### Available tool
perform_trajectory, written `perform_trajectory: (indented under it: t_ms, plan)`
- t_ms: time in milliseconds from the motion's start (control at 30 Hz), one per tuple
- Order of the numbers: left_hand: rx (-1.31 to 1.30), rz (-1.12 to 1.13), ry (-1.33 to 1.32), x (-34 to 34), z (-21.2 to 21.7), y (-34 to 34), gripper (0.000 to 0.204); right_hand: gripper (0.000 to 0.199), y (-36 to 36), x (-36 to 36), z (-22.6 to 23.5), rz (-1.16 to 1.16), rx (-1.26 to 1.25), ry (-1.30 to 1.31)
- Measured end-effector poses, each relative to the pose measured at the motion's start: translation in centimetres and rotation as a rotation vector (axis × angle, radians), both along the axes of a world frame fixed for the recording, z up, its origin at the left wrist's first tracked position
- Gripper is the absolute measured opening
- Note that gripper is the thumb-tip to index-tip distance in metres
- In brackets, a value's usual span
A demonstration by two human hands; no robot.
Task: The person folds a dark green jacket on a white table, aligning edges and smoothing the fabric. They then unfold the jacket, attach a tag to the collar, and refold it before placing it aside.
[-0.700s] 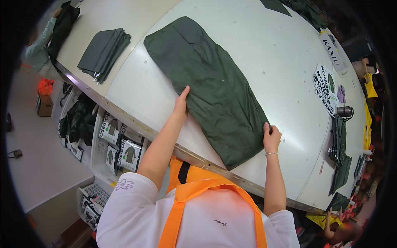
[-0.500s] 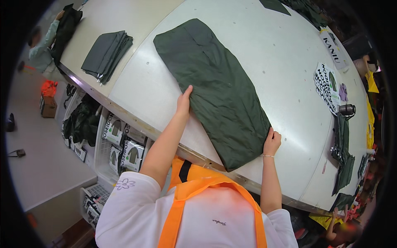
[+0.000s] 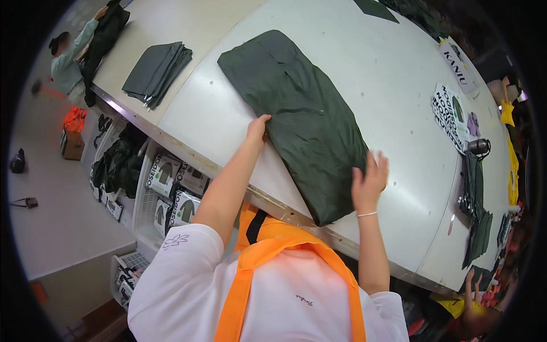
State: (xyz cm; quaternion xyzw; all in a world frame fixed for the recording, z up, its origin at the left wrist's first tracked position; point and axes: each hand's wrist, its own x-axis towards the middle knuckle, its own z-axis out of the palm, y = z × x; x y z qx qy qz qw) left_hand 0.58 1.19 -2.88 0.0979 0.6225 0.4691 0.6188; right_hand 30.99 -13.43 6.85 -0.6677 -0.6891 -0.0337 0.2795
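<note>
A dark green garment [image 3: 310,131] of thin, slightly shiny cloth lies folded into a long shape, slanting across the white table before me. A small round snap shows on its surface. At its left edge, my left hand [image 3: 258,129] pinches the cloth, thumb on top and the other fingers mostly hidden. My right hand [image 3: 371,179] is beside the lower right edge, its fingers stretched out and spread, holding nothing; whether it touches the cloth I cannot tell.
A stack of folded dark green garments [image 3: 156,74] lies at the far left of the table [image 3: 399,102]. White baskets [image 3: 149,199] with packaged garments stand below the left edge. On the right are printed sheets [image 3: 449,119], a dark flask [image 3: 480,147] and more garments [image 3: 474,211]. Other people work around the table.
My right hand has let go of the garment's lower right corner and spread its fingers. The left hand stays at the left edge. The garment's lower end sits slightly higher in view.
</note>
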Motion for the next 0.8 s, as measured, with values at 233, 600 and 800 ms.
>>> perform_trajectory:
  t_ms: [233,600,800]
  plan:
    - [0.056,-0.040,-0.130,0.2,0.8,-0.6,0.033,0.064,-3.0,-5.2,-5.0,0.082,-0.359,-0.144]
    - [0.185,-0.260,0.679,-13.8,3.4,8.1,0.045,0.034,11.3,-9.2,1.4,0.238,-0.042,0.044]
    - [0.003,-0.147,0.342,-16.3,1.9,17.3,0.052,0.031,24.2,-18.2,-1.5,0.091,-0.589,0.255]
